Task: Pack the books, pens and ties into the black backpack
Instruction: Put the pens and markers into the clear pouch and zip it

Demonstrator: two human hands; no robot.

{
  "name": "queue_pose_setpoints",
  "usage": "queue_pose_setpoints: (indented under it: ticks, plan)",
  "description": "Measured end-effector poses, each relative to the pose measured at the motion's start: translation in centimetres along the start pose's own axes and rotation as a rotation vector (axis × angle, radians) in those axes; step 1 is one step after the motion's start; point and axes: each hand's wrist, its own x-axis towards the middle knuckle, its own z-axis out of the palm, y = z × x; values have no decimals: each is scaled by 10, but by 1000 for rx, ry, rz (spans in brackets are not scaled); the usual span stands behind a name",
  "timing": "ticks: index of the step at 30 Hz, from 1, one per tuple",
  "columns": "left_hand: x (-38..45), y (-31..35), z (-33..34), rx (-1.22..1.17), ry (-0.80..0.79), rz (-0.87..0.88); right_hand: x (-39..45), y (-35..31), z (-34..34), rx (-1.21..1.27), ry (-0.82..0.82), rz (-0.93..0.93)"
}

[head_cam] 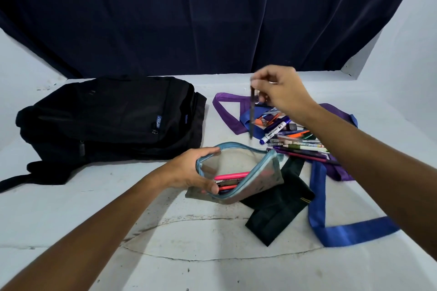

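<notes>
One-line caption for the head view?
Left hand holds open clear blue-zippered pencil pouch; right hand dangles dark pen above.

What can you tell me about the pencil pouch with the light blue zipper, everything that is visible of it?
The pencil pouch looks like translucent grey plastic with a light blue zipper along its top. It is unzipped and gapes wide. The left hand grips its left end, thumb on the far rim, fingers underneath. Pink and red pens lie inside. Its right end rests over the dark green tie, in front of the backpack.

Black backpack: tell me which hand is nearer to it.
Left. The left hand grips the open pencil pouch just off the black backpack's near corner. The right hand pinches a dark pen above the pen pile, farther to its right.
</notes>
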Motion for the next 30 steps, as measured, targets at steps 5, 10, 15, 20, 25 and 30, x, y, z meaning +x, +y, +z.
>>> queue_pose_setpoints:
  ticks: [5,10,15,20,25,30]
  plan:
    - [-2,2,0,25,9,19,-18,-12,41,-214,-502,-47]
    - [-5,5,3,-43,21,52,-35,20,75,-737,-810,-26]
    - [-4,-1,3,-89,25,70,-36,20,71,-632,-866,89]
    - [-2,-3,3,-59,39,17,-10,24,17,-428,-464,111]
    - [5,1,10,-40,23,29,-15,81,-27,-705,-428,254]
    - [14,7,15,-6,25,56,-29,139,-52,-933,-417,338]
